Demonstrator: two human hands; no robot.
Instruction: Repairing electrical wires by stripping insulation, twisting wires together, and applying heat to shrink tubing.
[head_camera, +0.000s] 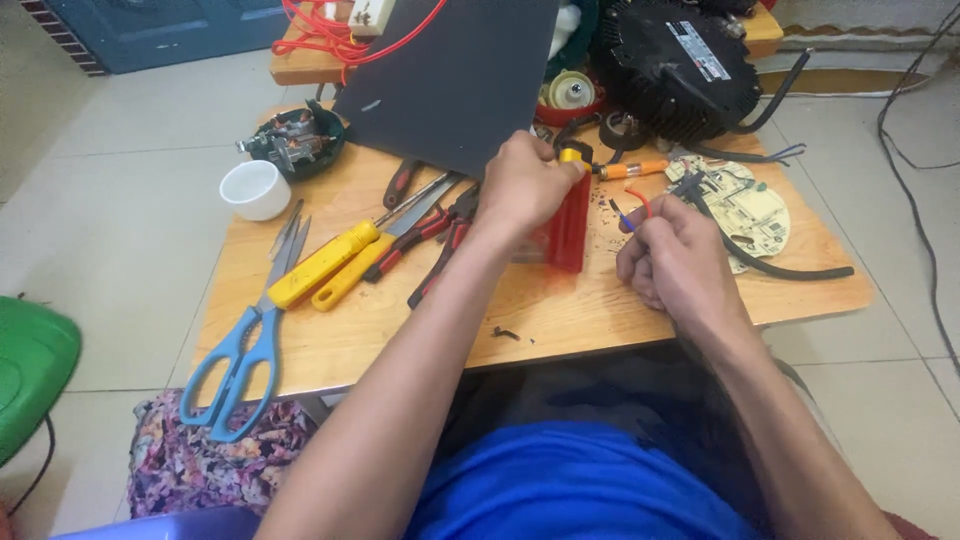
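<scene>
Left hand (525, 185) clamped round a red-handled tool (570, 225) standing upright on the wooden table (560, 320), right hand (675, 262) just beside it pinching thin red and blue wires (637, 205) in curled fingers. Best done with the tool kept steady and the wire ends held short and taut near its tip. Counted nearby: one blue-handled scissors (240, 365), one white cup (255, 188), two yellow-handled screwdrivers (330, 268), one round circuit board (745, 205).

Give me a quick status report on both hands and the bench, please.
Left hand gripping red-handled tool, upright on table. Right hand pinching thin red wire. Pliers, yellow screwdrivers, blue scissors lying left.
</scene>
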